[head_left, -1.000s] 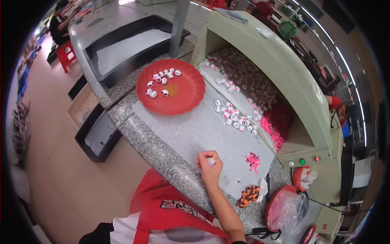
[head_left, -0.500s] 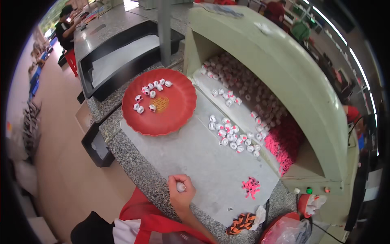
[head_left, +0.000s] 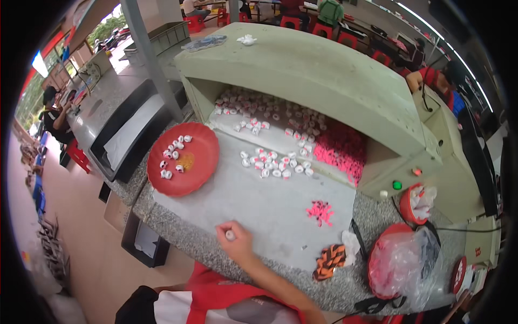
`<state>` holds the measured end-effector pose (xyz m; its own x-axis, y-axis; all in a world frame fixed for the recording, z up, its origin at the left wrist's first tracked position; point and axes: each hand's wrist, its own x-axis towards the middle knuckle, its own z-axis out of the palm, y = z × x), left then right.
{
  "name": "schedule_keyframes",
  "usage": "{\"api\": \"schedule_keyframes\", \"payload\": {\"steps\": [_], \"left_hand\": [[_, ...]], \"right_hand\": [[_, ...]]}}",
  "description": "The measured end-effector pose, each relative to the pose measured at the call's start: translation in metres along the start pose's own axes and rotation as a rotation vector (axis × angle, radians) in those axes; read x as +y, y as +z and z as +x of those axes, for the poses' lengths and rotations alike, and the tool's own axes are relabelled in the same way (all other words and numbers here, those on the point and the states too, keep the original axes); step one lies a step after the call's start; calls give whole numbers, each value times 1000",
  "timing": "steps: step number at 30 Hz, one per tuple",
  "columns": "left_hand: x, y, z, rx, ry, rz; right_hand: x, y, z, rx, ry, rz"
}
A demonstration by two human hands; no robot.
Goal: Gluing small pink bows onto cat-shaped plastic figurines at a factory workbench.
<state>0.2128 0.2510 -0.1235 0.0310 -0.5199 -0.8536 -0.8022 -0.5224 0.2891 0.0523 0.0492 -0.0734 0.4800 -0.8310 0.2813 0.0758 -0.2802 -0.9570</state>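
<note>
Holding a small white piece (head_left: 230, 235) in a curled right hand (head_left: 236, 243), kinda near the pale sheet (head_left: 253, 208)'s front edge, pink bits (head_left: 321, 213) off right. Can't tell what the left hand's doing tbh.

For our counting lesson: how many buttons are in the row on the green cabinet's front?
3, lower right: white button left, green button middle, orange button right; none looks hidden.

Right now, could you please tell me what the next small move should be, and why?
I would probably carry the small white piece toward the red plate: the right hand is closed around it, and similar-looking white pieces lie on that plate, though its details are too small to compare.
</note>
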Motion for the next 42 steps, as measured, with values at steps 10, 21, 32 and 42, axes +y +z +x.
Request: {"api": "schedule_keyframes", "payload": {"steps": [10, 21, 32, 42], "left_hand": [[117, -113, -76, 213, 551, -719], [239, -202, 115, 1335, 354, -218], [262, -186, 34, -598, 944, -2163], [316, -161, -4, 385, 1067, -1356]], "right_hand": [[-12, -98, 17, 210, 186, 88], [-40, -146, -32, 354, 461, 143], [-79, -161, 6, 300, 228, 117], [-105, -171, 0, 636, 75, 121]]}}
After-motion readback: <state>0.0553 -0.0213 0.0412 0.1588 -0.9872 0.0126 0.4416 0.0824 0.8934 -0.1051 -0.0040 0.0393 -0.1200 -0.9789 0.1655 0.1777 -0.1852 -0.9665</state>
